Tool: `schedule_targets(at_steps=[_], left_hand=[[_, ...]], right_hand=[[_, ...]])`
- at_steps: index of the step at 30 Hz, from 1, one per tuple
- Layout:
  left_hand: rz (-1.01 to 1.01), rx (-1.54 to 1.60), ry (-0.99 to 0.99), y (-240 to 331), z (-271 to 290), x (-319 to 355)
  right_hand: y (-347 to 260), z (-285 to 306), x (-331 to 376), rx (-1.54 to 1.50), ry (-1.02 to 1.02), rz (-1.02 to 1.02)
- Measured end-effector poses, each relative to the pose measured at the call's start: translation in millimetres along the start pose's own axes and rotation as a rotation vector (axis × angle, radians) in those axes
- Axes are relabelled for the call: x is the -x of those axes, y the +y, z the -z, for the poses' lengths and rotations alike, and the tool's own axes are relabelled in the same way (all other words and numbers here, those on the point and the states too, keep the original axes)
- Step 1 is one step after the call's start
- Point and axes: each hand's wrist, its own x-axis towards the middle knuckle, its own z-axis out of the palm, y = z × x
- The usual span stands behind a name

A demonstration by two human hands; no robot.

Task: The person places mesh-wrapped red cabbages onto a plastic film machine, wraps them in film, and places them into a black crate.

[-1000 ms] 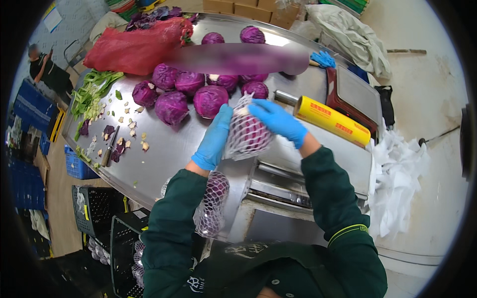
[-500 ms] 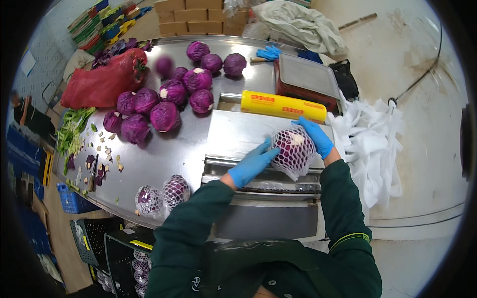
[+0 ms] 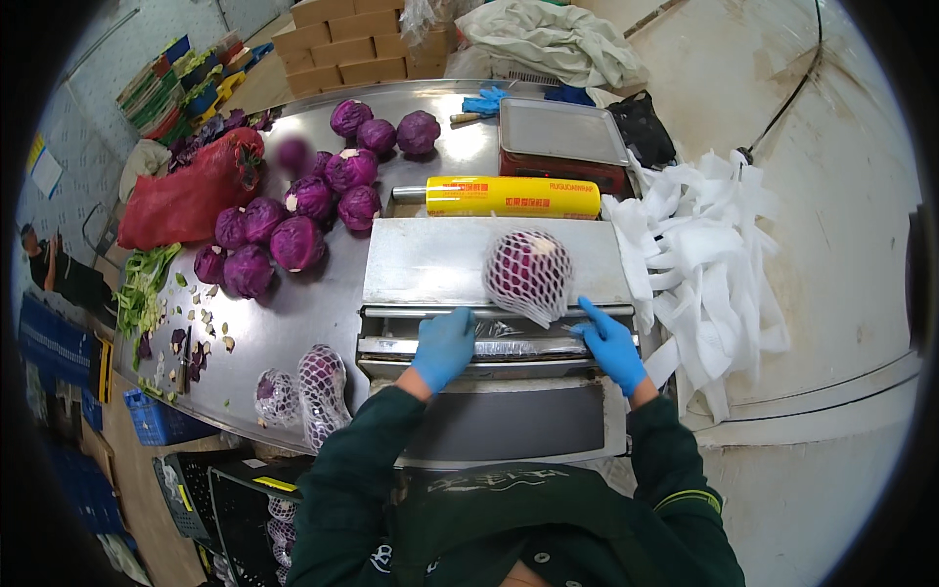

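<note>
A red cabbage point(image 3: 529, 266) in a white foam net rests on the metal top plate point(image 3: 423, 262) of a film wrapping machine, touched by neither hand. In front of it, clear cling film point(image 3: 504, 330) lies over the machine's rollers. My left hand point(image 3: 445, 344), in a blue glove, has its fingers curled down at the left part of the film edge. My right hand point(image 3: 610, 344), also blue-gloved, is at the right end of the rollers, its index finger stretched out and its thumb apart beside the film. A yellow film roll point(image 3: 514, 197) lies behind the plate.
Several bare red cabbages point(image 3: 297, 243) and a red mesh sack point(image 3: 191, 196) occupy the table's left. Two netted cabbages point(image 3: 322, 386) lie near its front edge. A knife point(image 3: 184, 360) is among trimmings. White foam nets point(image 3: 709, 259) pile up right, beside a scale point(image 3: 564, 132).
Both hands have let go of the netted cabbage, which now sits on the metal plate. They have moved down to the film at the rollers. My head view has shifted slightly.
</note>
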Motion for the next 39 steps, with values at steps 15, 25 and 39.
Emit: schedule_targets(at_steps=[15,25,39], left_hand=[[-0.555,0.009,0.175,37,168,-63],[-0.380,-0.065,-0.355,-31,8,-127],[-0.240,0.650,-0.570,47,66,101]], right_hand=[[-118,95,-49,0.280,0.205,0.715],[-27,-13,-144,-0.130,-0.252,0.393],[-51,5,71,-0.089,-0.701,0.197]])
